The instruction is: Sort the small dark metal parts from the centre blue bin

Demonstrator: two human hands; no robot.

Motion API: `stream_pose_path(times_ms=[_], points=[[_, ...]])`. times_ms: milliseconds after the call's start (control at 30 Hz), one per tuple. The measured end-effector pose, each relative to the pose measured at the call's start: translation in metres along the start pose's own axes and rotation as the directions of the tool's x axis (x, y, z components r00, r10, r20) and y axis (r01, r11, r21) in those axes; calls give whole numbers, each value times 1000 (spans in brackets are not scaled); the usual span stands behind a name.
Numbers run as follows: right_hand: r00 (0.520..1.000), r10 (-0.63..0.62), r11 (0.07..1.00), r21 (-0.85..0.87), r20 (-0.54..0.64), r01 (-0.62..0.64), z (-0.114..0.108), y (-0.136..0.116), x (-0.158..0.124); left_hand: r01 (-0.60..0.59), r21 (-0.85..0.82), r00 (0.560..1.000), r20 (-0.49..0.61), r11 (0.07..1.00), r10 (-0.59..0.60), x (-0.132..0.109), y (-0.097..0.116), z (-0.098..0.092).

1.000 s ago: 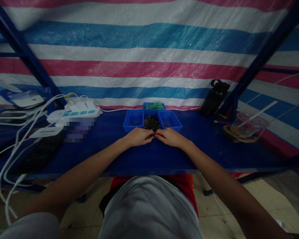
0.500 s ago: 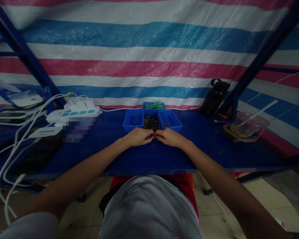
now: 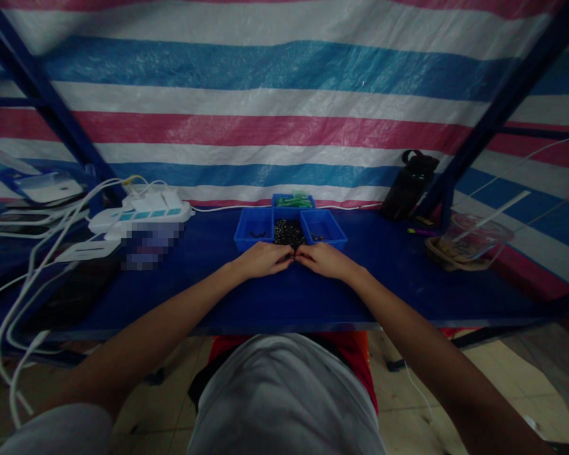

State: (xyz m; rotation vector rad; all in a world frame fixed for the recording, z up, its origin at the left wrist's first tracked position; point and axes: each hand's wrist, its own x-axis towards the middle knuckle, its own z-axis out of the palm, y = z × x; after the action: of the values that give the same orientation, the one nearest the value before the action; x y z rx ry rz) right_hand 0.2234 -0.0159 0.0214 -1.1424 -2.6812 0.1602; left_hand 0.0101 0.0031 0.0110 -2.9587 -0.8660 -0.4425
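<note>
My left hand (image 3: 264,260) and my right hand (image 3: 323,260) rest on the blue table (image 3: 284,297), fingertips meeting in a pinch just in front of the blue trays. What they pinch is too small and dark to name. The middle tray (image 3: 288,232) holds a heap of small dark parts. Beside it, the left tray (image 3: 255,229) holds a few dark pieces and the right tray (image 3: 323,228) is nearly bare. A farther tray (image 3: 293,201) holds green pieces.
A white power strip (image 3: 142,212) with several white cables lies at the left, near phones (image 3: 38,188). A black bottle (image 3: 408,185) stands at the right. A clear cup with a straw (image 3: 471,236) sits near the right edge. A striped tarp hangs behind.
</note>
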Motion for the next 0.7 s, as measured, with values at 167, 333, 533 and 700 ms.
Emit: stream_pose_path(times_ms=[167,333,533,700], points=[[1000,10,1000,-19,-5,-10,-1,-3,0,7,23,1000,17,1000,-7,0,0,1],[1000,1,1000,-27,-14,-1,-1,-2,0,15,16,1000,21,1000,-15,0,-1,2],[1000,16,999,-44,-3,-17,-1,-3,0,19,21,999,28,1000,-19,0,-1,2],[1000,13,998,-56,-12,-14,0,-3,0,9,26,1000,25,1000,-10,1,0,1]])
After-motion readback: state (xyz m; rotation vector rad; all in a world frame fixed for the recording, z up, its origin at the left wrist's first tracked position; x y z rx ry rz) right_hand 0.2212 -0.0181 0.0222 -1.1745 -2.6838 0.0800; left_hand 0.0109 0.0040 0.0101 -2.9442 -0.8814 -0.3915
